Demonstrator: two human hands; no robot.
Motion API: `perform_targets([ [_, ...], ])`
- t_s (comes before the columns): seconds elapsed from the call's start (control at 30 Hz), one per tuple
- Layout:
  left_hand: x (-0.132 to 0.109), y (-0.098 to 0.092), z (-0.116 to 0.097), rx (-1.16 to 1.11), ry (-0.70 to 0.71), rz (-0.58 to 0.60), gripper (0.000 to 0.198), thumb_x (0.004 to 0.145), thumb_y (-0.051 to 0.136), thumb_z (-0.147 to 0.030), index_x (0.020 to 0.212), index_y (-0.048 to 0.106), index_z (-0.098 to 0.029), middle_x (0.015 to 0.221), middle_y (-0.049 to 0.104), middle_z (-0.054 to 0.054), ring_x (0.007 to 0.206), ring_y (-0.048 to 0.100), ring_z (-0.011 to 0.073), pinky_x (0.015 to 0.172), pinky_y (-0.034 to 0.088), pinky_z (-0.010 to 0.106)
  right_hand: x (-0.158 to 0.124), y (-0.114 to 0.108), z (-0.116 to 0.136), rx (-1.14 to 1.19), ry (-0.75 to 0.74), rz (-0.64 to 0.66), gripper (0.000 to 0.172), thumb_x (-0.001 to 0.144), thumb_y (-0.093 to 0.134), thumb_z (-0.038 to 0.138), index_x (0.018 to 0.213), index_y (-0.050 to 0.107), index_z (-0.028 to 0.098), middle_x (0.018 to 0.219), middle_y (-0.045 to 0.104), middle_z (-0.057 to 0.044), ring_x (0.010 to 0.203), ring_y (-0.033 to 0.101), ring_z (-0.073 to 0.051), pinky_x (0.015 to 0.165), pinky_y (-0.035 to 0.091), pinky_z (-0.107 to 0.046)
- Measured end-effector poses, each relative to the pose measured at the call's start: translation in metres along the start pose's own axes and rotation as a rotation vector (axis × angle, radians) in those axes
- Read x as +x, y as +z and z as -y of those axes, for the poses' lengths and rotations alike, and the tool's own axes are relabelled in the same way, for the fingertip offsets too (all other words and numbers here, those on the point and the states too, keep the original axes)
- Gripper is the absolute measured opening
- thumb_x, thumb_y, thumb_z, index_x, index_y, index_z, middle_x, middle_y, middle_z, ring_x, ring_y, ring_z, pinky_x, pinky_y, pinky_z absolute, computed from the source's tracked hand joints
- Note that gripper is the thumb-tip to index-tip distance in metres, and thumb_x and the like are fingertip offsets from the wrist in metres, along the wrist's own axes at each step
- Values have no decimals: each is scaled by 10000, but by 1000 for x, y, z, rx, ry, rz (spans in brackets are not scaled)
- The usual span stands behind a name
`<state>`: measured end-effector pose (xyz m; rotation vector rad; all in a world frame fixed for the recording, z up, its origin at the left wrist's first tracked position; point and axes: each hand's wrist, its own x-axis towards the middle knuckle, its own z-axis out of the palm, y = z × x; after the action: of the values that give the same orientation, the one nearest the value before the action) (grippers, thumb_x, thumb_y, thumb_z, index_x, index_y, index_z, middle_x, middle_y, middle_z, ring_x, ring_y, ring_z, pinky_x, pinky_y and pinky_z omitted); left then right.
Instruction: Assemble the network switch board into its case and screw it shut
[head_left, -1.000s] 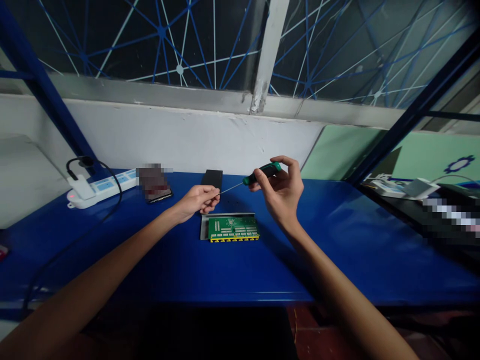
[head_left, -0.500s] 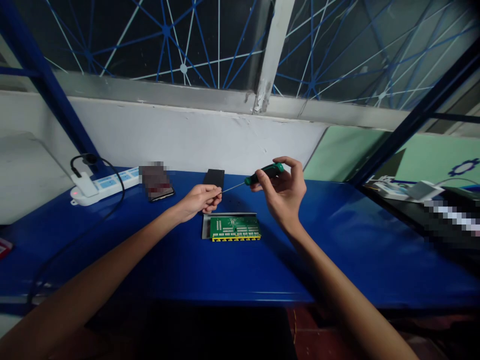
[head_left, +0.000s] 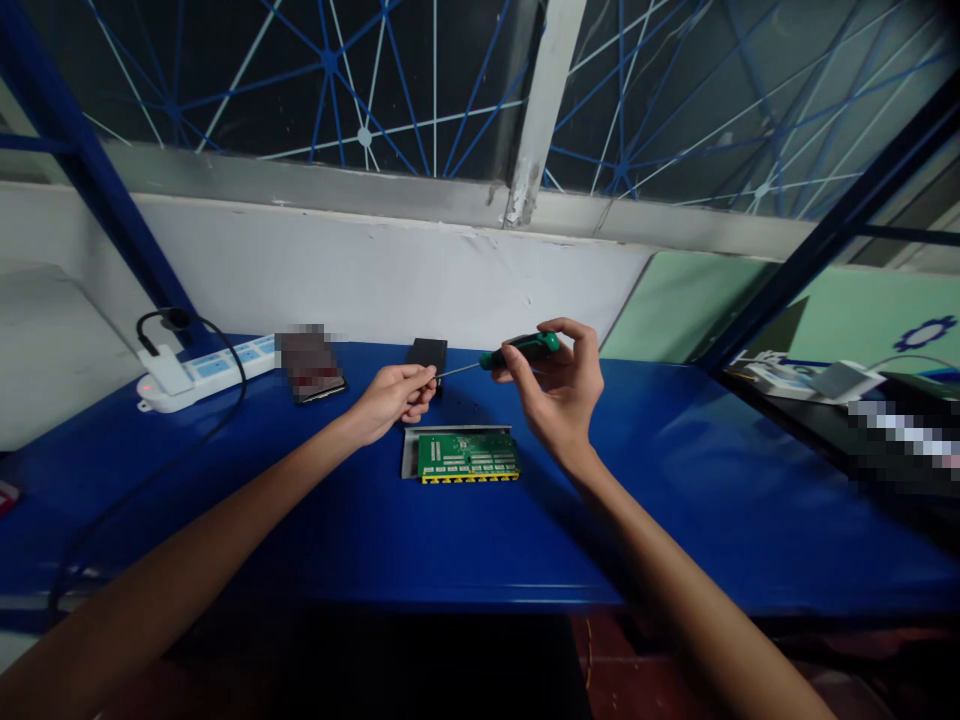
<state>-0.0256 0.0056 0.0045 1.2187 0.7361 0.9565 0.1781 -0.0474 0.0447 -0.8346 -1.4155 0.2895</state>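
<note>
My right hand (head_left: 564, 400) grips a green and black screwdriver (head_left: 527, 348) by its handle, held in the air with the shaft pointing left. At the shaft's far end, the fingers of my left hand (head_left: 394, 400) are pinched together around the tip; whatever small piece sits between them is hidden. Below both hands, a green circuit board (head_left: 480, 450) with a row of yellow connectors along its near edge lies in a grey metal casing (head_left: 409, 458) on the table. A flat black case (head_left: 427, 352) lies behind my left hand, partly covered by it.
A few tiny dark specks (head_left: 475, 406) lie on the blue table (head_left: 675, 480) behind the casing. On the left are a phone (head_left: 319, 370) and a white power strip (head_left: 214, 370) with a black cable (head_left: 241, 385). White adapters (head_left: 847, 380) stand at the right.
Both hands and the screwdriver have shifted slightly left together, the right hand a touch lower. The view has moved a little too. Both grips look the same.
</note>
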Motion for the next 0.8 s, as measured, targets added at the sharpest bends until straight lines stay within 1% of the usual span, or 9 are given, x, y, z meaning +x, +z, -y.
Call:
perform_targets([
  [0.2, -1, -1, -2, -30, -24, 12, 343, 858, 673, -404, 696, 527, -140, 580, 424, -31, 417, 354, 33, 393, 194, 176, -1, -2, 1, 15, -12, 37, 340, 874, 642, 367, 1101, 410, 265, 887, 663, -19, 649, 697, -160, 593, 618, -318],
  [0.3, -1, -1, -2, -31, -29, 21, 337, 857, 674, -404, 701, 529, -143, 576, 420, -34, 417, 355, 36, 392, 192, 177, -1, -2, 2, 20, -28, 43, 325, 880, 638, 342, 1097, 410, 264, 879, 656, -15, 648, 695, -159, 590, 614, -317],
  [0.43, 0, -1, -2, -7, -10, -3, 328, 854, 675, -398, 697, 552, -138, 574, 426, -29, 423, 360, 39, 395, 187, 183, 0, -2, 1, -1, -22, 40, 319, 888, 621, 341, 1104, 398, 269, 862, 641, -9, 653, 698, -166, 581, 614, -319],
  [0.53, 0, -2, -2, 13, -5, -7, 317, 856, 670, -396, 693, 586, -137, 567, 433, -19, 434, 386, 50, 402, 212, 192, 0, -2, 1, 9, -20, 30, 322, 886, 625, 350, 1105, 403, 272, 853, 645, -9, 644, 696, -166, 577, 612, -324],
  [0.7, 1, -4, -3, 119, -13, -39, 349, 880, 624, -449, 752, 692, -132, 611, 537, 43, 484, 482, 86, 440, 310, 216, 0, -2, 2, 26, 9, 24, 345, 864, 654, 383, 1096, 426, 269, 839, 653, -8, 630, 694, -167, 580, 610, -333],
  [0.8, 3, -6, -1, 203, -7, -58, 414, 899, 578, -492, 809, 737, -121, 684, 599, 90, 526, 516, 105, 444, 325, 223, 0, -2, 2, 20, 11, 11, 365, 854, 663, 395, 1107, 433, 269, 807, 646, 1, 622, 694, -172, 573, 604, -341],
])
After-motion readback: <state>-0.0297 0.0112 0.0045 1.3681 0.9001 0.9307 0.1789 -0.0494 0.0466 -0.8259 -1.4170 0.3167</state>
